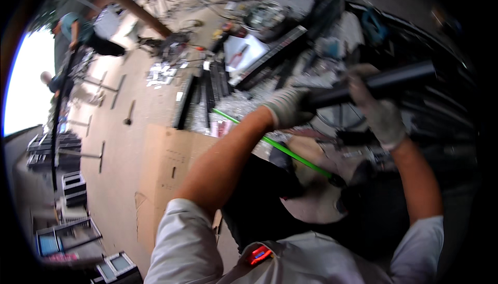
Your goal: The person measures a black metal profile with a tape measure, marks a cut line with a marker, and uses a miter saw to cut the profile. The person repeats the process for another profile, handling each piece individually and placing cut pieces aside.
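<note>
A long black bar, looking like a metal profile (410, 76), is held up in front of me, tilted with its right end higher. My left hand (288, 108), in a whitish knit glove, is closed around its left end. Further along, my right hand (379, 112), gloved too, grips the bar from below with its fingers over the near side. Both hands are slightly blurred. Beneath my left forearm runs a thin bright green rod (295, 157), slanting down toward a dark end near my feet.
A flattened cardboard sheet (166, 164) lies left of my arm. Ahead are black profiles (277, 55), clear plastic wrapping, a white sheet (244, 50) with a red-handled tool, and a tub (264, 16). A mallet-like tool (129, 115) lies on the floor. Two people (78, 29) are far left.
</note>
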### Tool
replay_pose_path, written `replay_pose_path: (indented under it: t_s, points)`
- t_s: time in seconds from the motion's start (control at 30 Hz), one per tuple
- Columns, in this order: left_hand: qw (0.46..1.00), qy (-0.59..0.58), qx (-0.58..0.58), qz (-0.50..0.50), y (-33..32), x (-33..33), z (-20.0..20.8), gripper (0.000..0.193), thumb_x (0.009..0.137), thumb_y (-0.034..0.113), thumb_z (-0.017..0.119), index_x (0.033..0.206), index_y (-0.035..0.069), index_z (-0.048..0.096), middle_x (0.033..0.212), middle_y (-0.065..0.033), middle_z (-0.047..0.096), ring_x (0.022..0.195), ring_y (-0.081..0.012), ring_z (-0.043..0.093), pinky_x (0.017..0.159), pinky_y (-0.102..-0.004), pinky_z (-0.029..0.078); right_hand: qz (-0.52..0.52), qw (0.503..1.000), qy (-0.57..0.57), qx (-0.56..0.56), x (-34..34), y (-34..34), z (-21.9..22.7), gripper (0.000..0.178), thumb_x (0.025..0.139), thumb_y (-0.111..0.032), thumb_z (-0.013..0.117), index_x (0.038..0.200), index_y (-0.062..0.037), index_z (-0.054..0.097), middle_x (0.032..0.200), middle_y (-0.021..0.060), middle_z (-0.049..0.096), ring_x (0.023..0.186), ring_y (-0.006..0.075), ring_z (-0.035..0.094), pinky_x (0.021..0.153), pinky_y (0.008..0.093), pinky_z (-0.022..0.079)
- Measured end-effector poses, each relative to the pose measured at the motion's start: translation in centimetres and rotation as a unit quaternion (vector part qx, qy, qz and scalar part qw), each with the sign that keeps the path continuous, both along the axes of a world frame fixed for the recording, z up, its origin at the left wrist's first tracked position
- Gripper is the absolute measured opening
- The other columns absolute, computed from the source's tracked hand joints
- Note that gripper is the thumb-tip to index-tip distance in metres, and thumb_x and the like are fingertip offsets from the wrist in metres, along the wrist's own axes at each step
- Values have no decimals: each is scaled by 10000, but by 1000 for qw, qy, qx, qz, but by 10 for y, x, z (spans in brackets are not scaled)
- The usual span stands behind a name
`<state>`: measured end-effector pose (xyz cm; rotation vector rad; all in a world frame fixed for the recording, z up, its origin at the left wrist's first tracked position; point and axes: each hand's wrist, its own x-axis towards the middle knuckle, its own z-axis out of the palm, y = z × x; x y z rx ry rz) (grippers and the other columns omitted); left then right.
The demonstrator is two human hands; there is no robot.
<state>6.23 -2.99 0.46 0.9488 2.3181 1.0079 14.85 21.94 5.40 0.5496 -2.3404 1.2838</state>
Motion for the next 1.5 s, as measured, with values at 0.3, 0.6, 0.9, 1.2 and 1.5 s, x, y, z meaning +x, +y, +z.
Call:
replay_pose_path:
  t_s: [0.3,0.6,0.9,1.2,1.5]
  points:
    - [995,-49,-65,53,20,15,19,588,859,237,866,1311,-37,607,1085,-92,714,976,-146,654,896,-319,551,-35,999,27,11,-5,8,13,187,1016,-217,643,1126,-88,722,967,60,748,822,173,706,804,278,576]
    - [993,35,-112,14,11,11,19,626,900,406,815,1326,-12,627,1208,-162,699,1108,-240,657,981,-374,542,-132,970,-72,-191,5,20,53,377,977,-389,721,877,-25,729,770,20,700,709,127,630,690,302,510]
    - [990,-113,-82,22,6,9,7,464,964,295,764,1279,-18,631,1087,-96,725,1031,-167,683,941,-315,561,-166,979,71,-99,4,25,63,421,969,-424,710,815,-32,698,700,26,652,643,118,590,627,307,485]
    - [988,-98,-123,-16,15,10,12,435,973,316,748,1263,7,651,1112,-101,731,1053,-184,695,958,-335,569,-158,985,30,-68,-8,40,56,381,983,-354,700,765,-45,649,633,-15,588,597,78,547,567,290,449]
    - [984,-115,-134,3,1,12,12,422,982,317,737,1259,8,658,1123,-109,736,1048,-187,693,955,-334,564,-145,987,31,-67,-18,35,53,385,993,-344,666,753,-43,651,642,-3,591,618,94,546,591,306,455]
